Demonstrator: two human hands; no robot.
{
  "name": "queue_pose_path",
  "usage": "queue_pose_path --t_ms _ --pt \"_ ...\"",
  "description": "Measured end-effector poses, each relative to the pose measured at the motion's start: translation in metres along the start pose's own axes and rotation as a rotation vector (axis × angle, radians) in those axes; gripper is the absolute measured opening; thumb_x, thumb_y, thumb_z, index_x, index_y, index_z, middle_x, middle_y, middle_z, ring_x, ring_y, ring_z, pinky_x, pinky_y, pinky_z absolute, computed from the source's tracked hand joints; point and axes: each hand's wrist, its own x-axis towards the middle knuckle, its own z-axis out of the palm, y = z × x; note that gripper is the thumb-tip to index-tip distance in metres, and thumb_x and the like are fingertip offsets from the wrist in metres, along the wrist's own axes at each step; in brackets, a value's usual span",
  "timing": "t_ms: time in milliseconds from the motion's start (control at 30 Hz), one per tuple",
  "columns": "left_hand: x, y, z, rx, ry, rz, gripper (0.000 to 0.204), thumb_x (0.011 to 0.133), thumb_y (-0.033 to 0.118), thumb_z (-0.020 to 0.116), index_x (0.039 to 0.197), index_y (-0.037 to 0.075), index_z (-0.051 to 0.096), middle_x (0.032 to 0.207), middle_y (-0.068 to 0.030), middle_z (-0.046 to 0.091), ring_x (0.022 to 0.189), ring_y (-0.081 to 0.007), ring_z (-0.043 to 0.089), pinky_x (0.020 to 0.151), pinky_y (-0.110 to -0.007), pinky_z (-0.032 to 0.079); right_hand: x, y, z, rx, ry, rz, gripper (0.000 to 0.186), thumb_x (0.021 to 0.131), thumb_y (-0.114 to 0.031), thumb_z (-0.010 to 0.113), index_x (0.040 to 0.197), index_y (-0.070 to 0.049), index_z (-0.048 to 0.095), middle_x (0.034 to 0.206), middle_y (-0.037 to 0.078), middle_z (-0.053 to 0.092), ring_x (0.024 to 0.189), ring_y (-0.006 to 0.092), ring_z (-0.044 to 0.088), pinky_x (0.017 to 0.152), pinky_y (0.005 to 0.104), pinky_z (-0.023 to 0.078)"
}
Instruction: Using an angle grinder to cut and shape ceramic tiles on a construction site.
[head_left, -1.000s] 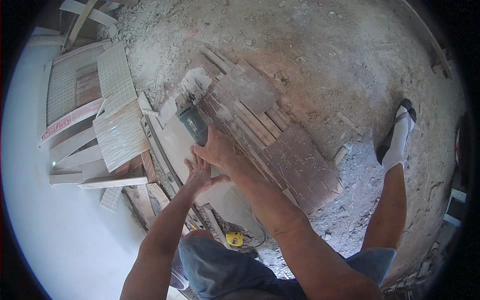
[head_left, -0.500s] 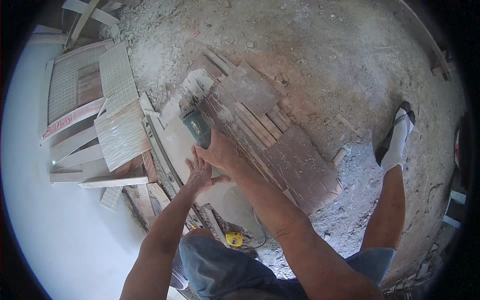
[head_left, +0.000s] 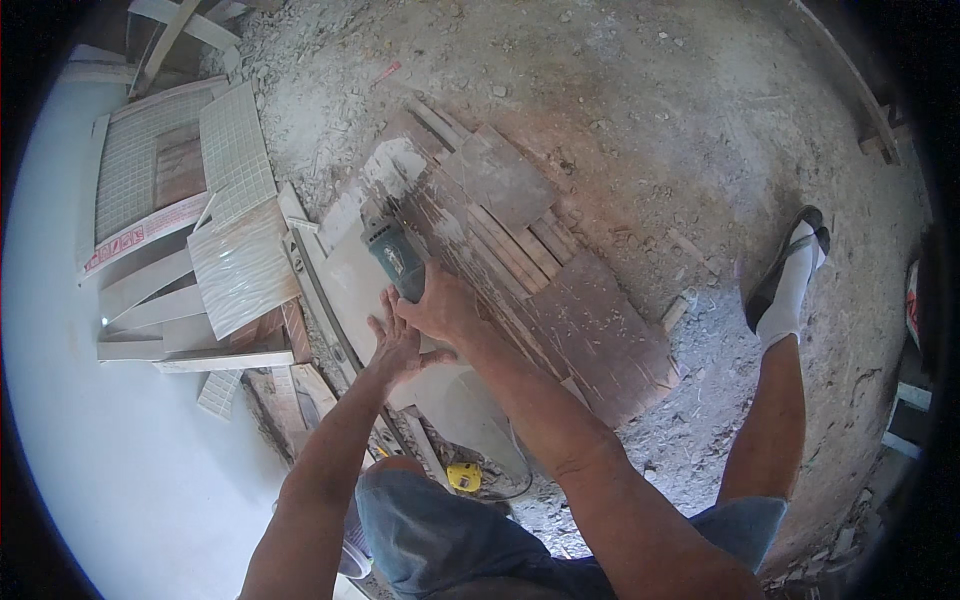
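We look steeply down from the wearer's head through a wide fisheye, left hand [head_left: 398, 352] and right hand [head_left: 440, 304] fairly near, floor [head_left: 650, 130] beyond.

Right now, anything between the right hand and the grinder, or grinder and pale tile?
Nothing visible. The right hand grips the angle grinder; no object shows between it and the pale tile, though its underside is hidden. Left hand lies on the tile by the grinder's rear.

Illegible lettering [head_left: 122, 245] — pale strip [head_left: 168, 219], green grinder [head_left: 394, 256]
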Motion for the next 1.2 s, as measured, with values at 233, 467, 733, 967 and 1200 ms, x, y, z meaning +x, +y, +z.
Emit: queue_pose_path --t_ms 233,467,733,967,1200 --pt "0.002 -0.001 0.003 0.007 0.014 0.003 0.135 0.065 0.083 0.07 0.163 0.017 0.003 0.161 -0.0347 -0.018 0.149 -0.0491 -0.023 0.111 -0.078 0.003 -0.007 -0.002 -0.006 0.047 0.014 0.021 0.081 0.078 -0.041 0.069 0.136 0.008 0.039 0.113 0.032 0.065 0.107 0.0442 0.066 0.096 0.0498 0.051" --pt "0.001 -0.002 0.004 -0.016 0.03 0.0 0.136 0.065 0.083 0.071 0.162 0.019 0.0 0.161 -0.0335 -0.019 0.149 -0.0492 -0.022 0.11 -0.078 0.004 -0.013 -0.003 -0.011 0.066 -0.023 0.042 0.081 0.079 -0.041 0.068 0.137 0.007 0.04 0.118 0.031 0.064 0.111 0.0439 0.065 0.098 0.05 0.05" --pt "0.001 0.001 0.002 -0.031 0.045 0.006 0.136 0.063 0.082 0.072 0.163 0.018 0.005 0.161 -0.0343 -0.018 0.149 -0.0506 -0.021 0.11 -0.079 0.004 -0.021 0.003 -0.009 0.046 0.003 0.008 0.078 0.078 -0.04 0.069 0.134 0.008 0.042 0.113 0.031 0.066 0.106 0.0452 0.066 0.096 0.0505 0.05" --pt "0.001 0.003 0.002 -0.03 0.053 0.012 0.135 0.063 0.081 0.073 0.162 0.017 0.008 0.161 -0.035 -0.016 0.149 -0.0515 -0.019 0.11 -0.079 0.004 -0.023 0.006 -0.01 0.031 -0.004 0.02 0.076 0.078 -0.04 0.069 0.13 0.008 0.044 0.111 0.031 0.066 0.107 0.0446 0.066 0.095 0.0507 0.051" --pt "0.0 0.001 0.001 -0.027 0.052 0.008 0.136 0.064 0.083 0.071 0.162 0.015 0.004 0.161 -0.0347 -0.015 0.149 -0.0507 -0.02 0.111 -0.078 0.004 -0.015 -0.005 -0.016 0.077 -0.028 0.03 0.076 0.077 -0.04 0.07 0.13 0.009 0.044 0.112 0.031 0.066 0.108 0.0439 0.066 0.096 0.0497 0.051"
